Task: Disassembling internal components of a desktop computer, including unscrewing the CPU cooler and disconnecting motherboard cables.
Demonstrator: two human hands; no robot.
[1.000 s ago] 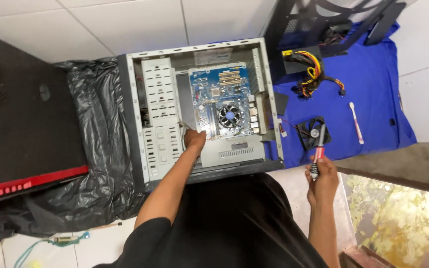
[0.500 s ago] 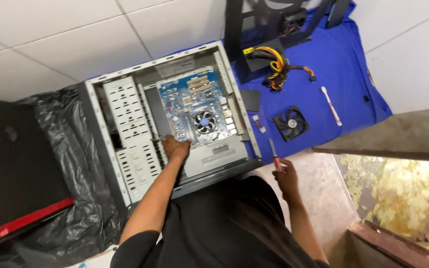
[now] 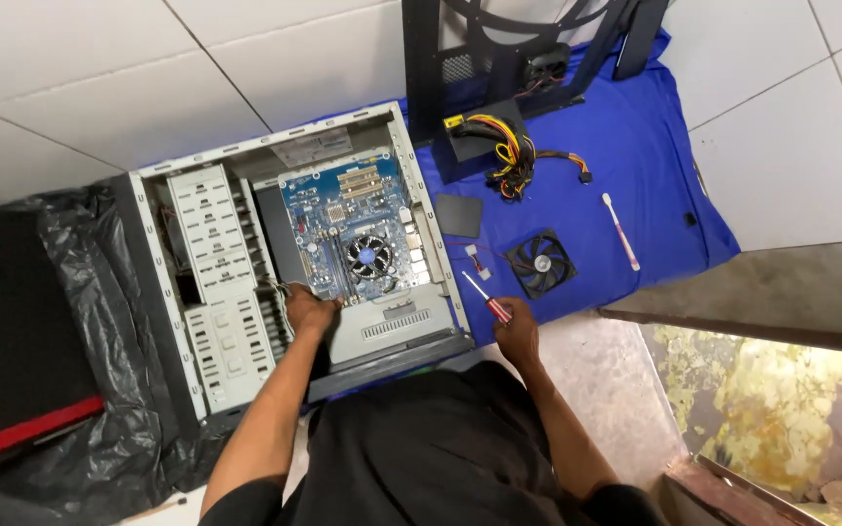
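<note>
A black plastic sheet (image 3: 70, 273) lies under the open computer case (image 3: 216, 292) on the tiled floor. The left hand (image 3: 309, 312) reaches inside, fingers curled on thin wires at the lower-left edge of the blue motherboard (image 3: 353, 234). The right hand (image 3: 516, 326) is clenched round a red-handled screwdriver (image 3: 486, 297), tip up-left, just off the case's right wall. Beyond lie a black fan (image 3: 541, 263) and toothbrush (image 3: 621, 231) on blue cloth (image 3: 655, 166).

Blue motherboard (image 3: 348, 229), red-handled screwdriver (image 3: 487, 299), blue cloth (image 3: 635, 146).
</note>
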